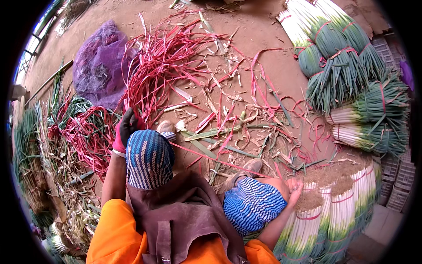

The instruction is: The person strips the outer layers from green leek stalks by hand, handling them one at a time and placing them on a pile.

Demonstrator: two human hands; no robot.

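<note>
My left hand (pixel 127 127), in a pink and dark glove, is at the near end of a large heap of red plastic strips (pixel 158 62); its fingers are partly bent and seem to hold some strips. My right hand (pixel 294 188) is bare, its fingers curled, beside my right knee. A long red strip (pixel 211 159) runs taut from near my left knee to the right knee, close to the right hand; whether the fingers grip its end is hard to see. Tied bundles of green onions (pixel 308 227) stand just right of that hand, roots up.
More tied green onion bundles (pixel 343 62) lie stacked at the upper right, near plastic crates (pixel 397 178). A purple mesh bag (pixel 99 69) lies at the upper left. Loose green onions (pixel 28 142) and dry leaf waste (pixel 79 204) fill the left side. Leaf scraps litter the ground.
</note>
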